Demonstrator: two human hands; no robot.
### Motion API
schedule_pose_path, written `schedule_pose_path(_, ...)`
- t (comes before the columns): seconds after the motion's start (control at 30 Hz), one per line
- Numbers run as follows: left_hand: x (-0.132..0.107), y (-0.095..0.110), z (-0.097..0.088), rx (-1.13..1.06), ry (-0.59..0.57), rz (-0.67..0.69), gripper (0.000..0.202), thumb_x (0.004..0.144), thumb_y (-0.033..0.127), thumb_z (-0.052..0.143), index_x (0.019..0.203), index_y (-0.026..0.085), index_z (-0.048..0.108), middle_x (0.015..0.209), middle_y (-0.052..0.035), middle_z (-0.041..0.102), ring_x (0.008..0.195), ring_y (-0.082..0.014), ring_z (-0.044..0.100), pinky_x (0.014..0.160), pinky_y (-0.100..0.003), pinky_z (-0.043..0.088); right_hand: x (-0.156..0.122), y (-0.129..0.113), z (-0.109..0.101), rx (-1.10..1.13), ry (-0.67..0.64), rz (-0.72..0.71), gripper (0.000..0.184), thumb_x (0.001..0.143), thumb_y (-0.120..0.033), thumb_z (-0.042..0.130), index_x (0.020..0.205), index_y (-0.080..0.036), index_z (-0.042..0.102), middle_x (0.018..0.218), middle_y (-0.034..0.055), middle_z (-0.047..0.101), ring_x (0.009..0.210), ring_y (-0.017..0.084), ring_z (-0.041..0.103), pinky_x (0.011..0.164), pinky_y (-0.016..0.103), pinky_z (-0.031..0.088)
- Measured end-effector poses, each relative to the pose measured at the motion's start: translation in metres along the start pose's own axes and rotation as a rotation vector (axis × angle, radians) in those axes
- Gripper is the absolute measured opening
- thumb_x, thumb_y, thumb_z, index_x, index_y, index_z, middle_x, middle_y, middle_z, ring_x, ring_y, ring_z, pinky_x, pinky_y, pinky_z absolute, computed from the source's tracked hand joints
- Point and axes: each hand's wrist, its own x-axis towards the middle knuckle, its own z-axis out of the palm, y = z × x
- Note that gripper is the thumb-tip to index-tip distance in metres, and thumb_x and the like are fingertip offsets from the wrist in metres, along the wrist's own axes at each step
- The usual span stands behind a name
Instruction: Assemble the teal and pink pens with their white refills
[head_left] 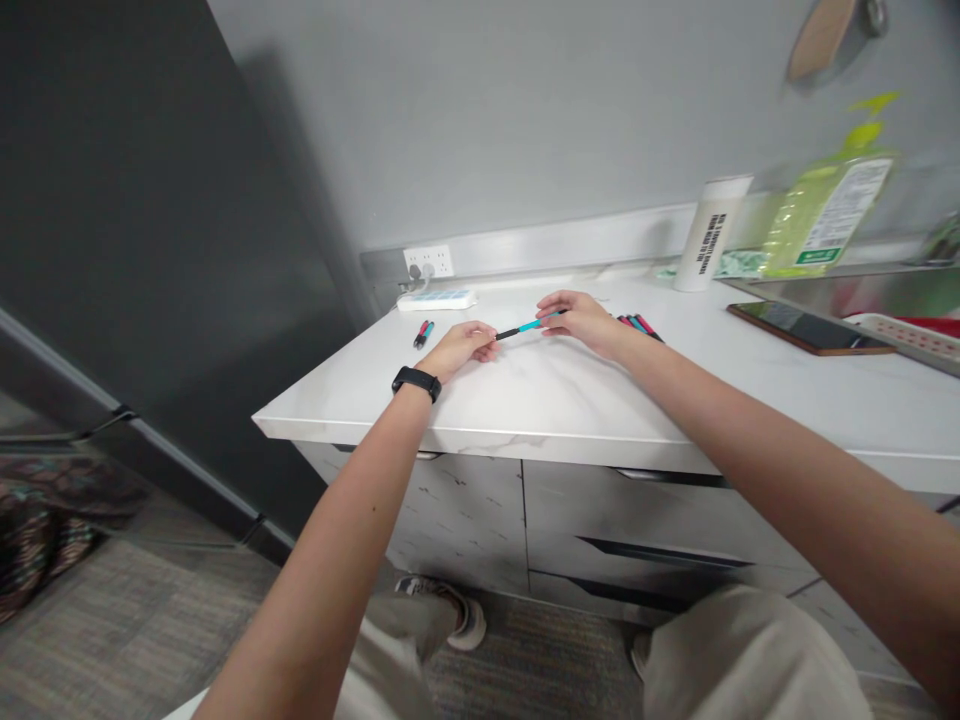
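A blue pen with a black end point(527, 327) is held level just above the white countertop point(570, 400), between both hands. My left hand point(465, 346), with a black band on its wrist, pinches the black end. My right hand point(581, 318) grips the blue end with closed fingers. Two pens, one red and one blue point(423, 333), lie on the counter to the left of my left hand. Several more coloured pens point(639, 325) lie just behind my right wrist.
A white power strip point(436, 299) lies at the back below a wall socket point(429, 261). Further right stand a white cylinder point(710, 246) and a green bottle point(829, 212). A dark phone point(808, 328) and a white tray point(911, 338) lie at right. Drawers sit below the counter.
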Motion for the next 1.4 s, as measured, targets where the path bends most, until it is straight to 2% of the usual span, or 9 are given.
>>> schedule_pose_path(0.4,0.001,0.001,-0.001,0.076,0.017,0.029,0.017,0.071,0.014,0.071,0.083,0.013,0.059,0.069,-0.0011,0.064,0.065,-0.0102,0.061,0.063,-0.024,0.045,0.001,0.002,-0.001,-0.061,-0.039,0.041,0.018,0.078,-0.023,0.072,0.077,-0.014,0.057,0.063,0.0030,0.064,0.052,0.009,0.059,0.053,0.021,0.051)
schedule_pose_path(0.5,0.002,0.003,0.000,0.079,0.024,0.018,0.011,0.074,0.015,0.068,0.080,0.013,0.059,0.073,-0.0023,0.064,0.065,-0.0096,0.061,0.061,-0.024,0.043,0.001,0.005,-0.001,-0.064,-0.077,0.016,0.010,0.079,-0.017,0.068,0.082,-0.014,0.059,0.069,0.0018,0.063,0.058,0.009,0.059,0.053,0.020,0.050)
schedule_pose_path(0.63,0.003,0.003,-0.001,0.071,0.028,0.015,0.012,0.074,0.017,0.070,0.078,0.012,0.059,0.071,-0.0024,0.064,0.061,-0.0089,0.060,0.057,-0.023,0.041,0.000,0.005,-0.001,-0.036,-0.096,-0.017,0.025,0.067,0.000,0.069,0.085,-0.015,0.061,0.076,-0.0009,0.061,0.063,0.008,0.059,0.061,0.021,0.051)
schedule_pose_path(0.8,0.006,-0.001,-0.004,0.074,0.000,0.039,0.017,0.070,0.014,0.072,0.081,0.013,0.059,0.067,-0.0013,0.063,0.064,-0.0102,0.061,0.057,-0.022,0.041,0.003,0.006,-0.002,-0.059,-0.089,0.033,0.010,0.076,-0.007,0.065,0.076,-0.014,0.058,0.063,-0.0001,0.061,0.055,0.008,0.057,0.056,0.020,0.048)
schedule_pose_path(0.93,0.009,-0.003,-0.007,0.086,-0.015,0.053,0.014,0.072,0.018,0.070,0.081,0.012,0.061,0.071,-0.0025,0.064,0.065,-0.0099,0.061,0.056,-0.021,0.040,0.002,0.006,-0.003,-0.085,-0.053,0.074,0.010,0.080,-0.015,0.064,0.073,-0.014,0.057,0.061,-0.0004,0.061,0.052,0.006,0.054,0.052,0.016,0.043)
schedule_pose_path(1.0,0.010,-0.003,-0.007,0.089,-0.011,0.053,0.012,0.072,0.018,0.070,0.079,0.011,0.061,0.071,-0.0030,0.064,0.064,-0.0098,0.061,0.056,-0.022,0.040,-0.001,0.005,-0.003,-0.095,-0.114,0.079,0.010,0.075,-0.016,0.070,0.076,-0.014,0.060,0.067,0.0002,0.063,0.054,0.006,0.055,0.051,0.016,0.043)
schedule_pose_path(1.1,0.011,-0.003,-0.007,0.087,0.003,0.045,0.011,0.072,0.016,0.069,0.077,0.011,0.062,0.071,-0.0040,0.064,0.063,-0.0101,0.060,0.056,-0.022,0.039,-0.007,0.003,-0.005,-0.112,-0.243,0.062,0.026,0.060,-0.002,0.076,0.080,-0.013,0.065,0.077,0.0016,0.066,0.060,0.007,0.057,0.054,0.017,0.047)
schedule_pose_path(1.17,0.010,-0.002,-0.006,0.083,0.007,0.046,0.011,0.071,0.016,0.070,0.076,0.011,0.062,0.070,-0.0043,0.065,0.063,-0.0102,0.060,0.056,-0.022,0.039,-0.007,0.003,-0.005,-0.110,-0.253,0.049,0.029,0.056,0.003,0.074,0.078,-0.013,0.065,0.079,0.0022,0.066,0.061,0.008,0.058,0.056,0.019,0.050)
schedule_pose_path(1.4,0.006,-0.002,-0.005,0.141,-0.001,0.052,0.013,0.072,0.016,0.070,0.080,0.011,0.061,0.065,-0.0041,0.065,0.060,-0.0091,0.057,0.057,-0.022,0.039,-0.001,0.006,-0.004,-0.023,-0.195,0.112,0.011,0.073,-0.010,0.070,0.074,-0.013,0.060,0.064,0.0025,0.063,0.058,0.011,0.063,0.054,0.021,0.054)
